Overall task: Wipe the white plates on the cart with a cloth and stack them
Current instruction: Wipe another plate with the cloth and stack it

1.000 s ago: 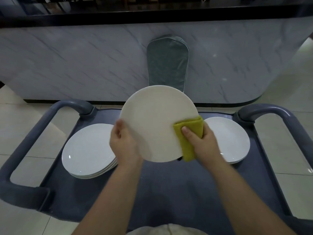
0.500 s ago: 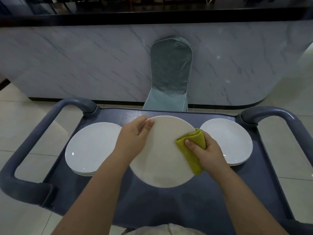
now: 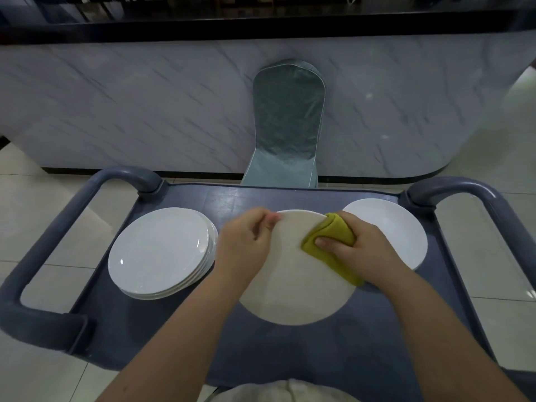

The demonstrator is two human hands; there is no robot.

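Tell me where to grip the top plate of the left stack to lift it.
Probably best to take the top plate by its rim on the right, near side, coming in from the cart's middle. There the stack's edges are fanned and stepped, so the top rim overhangs with room for fingertips underneath. The flat, smooth face gives no hold.

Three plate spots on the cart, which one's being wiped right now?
The middle plate, held by the left hand with the right hand pressing the yellow cloth on it. The left stack and right plate lie untouched.

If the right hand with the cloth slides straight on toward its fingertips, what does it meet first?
Probably the left hand, which grips the held plate at its far-left rim; only bare plate lies between. Depth is unclear.
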